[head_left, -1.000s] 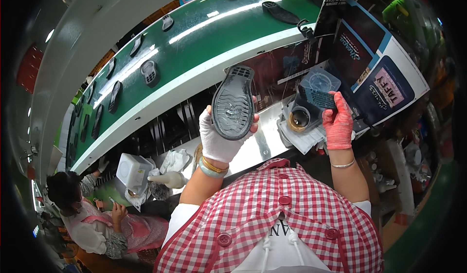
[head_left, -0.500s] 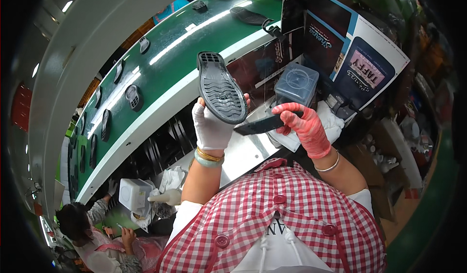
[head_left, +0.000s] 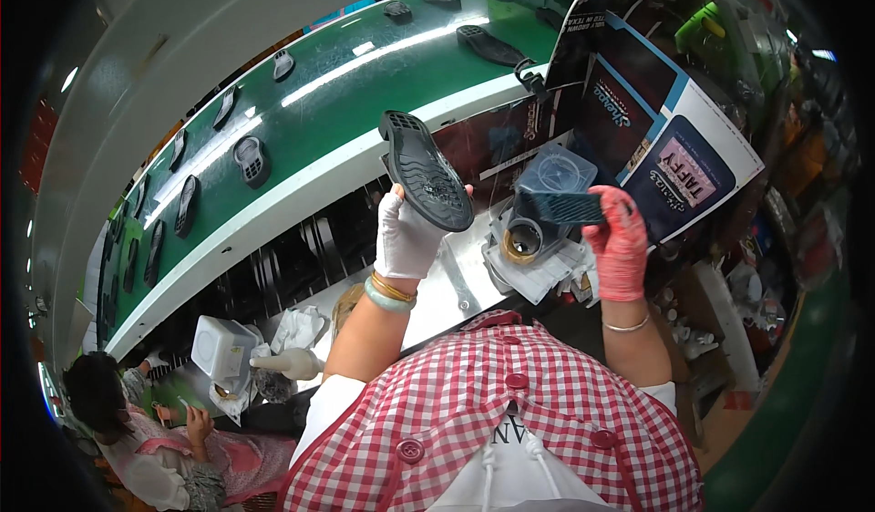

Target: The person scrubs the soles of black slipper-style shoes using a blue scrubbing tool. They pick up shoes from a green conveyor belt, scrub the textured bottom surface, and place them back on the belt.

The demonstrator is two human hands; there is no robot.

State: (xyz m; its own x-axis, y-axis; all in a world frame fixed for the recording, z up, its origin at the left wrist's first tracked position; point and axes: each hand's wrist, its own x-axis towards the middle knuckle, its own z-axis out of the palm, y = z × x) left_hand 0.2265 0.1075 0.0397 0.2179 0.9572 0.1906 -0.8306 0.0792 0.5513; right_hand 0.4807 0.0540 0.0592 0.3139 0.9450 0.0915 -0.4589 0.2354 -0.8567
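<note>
A worker in a red-checked shirt is holding up a dark shoe sole (head_left: 425, 173), tread side facing the camera, above a steel bench (head_left: 456, 279) beside a green conveyor (head_left: 365, 83). The left hand (head_left: 406, 237), in a white glove, is gripping the sole from below, fingers curled around its lower end, the sole tilting up and to the left. The right hand (head_left: 620, 243), in a red glove, is closing its fingers around a dark brush (head_left: 565, 207), holding it level just right of the sole and apart from it. Below the brush, a tub (head_left: 521, 238) is sitting on white rags at the bench's edge, with a clear plastic box (head_left: 556, 173) just behind it. More soles (head_left: 252, 160) are lying spaced along the conveyor. At lower left, another person (head_left: 137, 430) is sitting at the same bench near a white box (head_left: 219, 348) and a squeeze bottle (head_left: 287, 363).
</note>
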